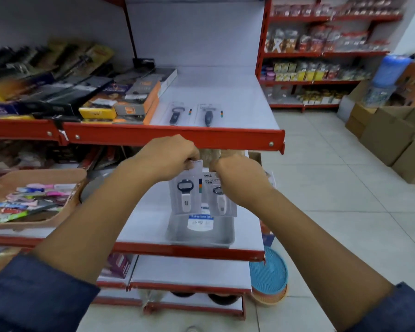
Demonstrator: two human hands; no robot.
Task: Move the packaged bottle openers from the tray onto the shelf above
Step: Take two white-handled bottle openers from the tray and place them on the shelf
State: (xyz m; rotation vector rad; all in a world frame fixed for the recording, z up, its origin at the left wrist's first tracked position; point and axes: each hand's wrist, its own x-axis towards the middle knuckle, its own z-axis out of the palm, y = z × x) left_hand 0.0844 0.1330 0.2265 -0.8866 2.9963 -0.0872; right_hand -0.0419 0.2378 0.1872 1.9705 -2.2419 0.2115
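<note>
My left hand (170, 156) pinches the top of one packaged bottle opener (186, 192), white handle with a dark loop. Beside it, my right hand (237, 178) grips a second packaged bottle opener (222, 200) the same way. Both packs hang above the metal tray (177, 233) on the lower shelf, just under the red lip of the upper shelf (225, 92). Two dark-handled packaged openers (177, 112) (209, 113) lie flat side by side near the upper shelf's front edge. The tray floor shows a blue and white label.
Boxed goods (120, 97) fill the left part of the upper shelf. A tan basket (0, 224) of small colourful items sits at the left of the lower shelf. Blue and orange plastic baskets (270, 276) stand on the floor at right; cardboard boxes (388, 130) further right.
</note>
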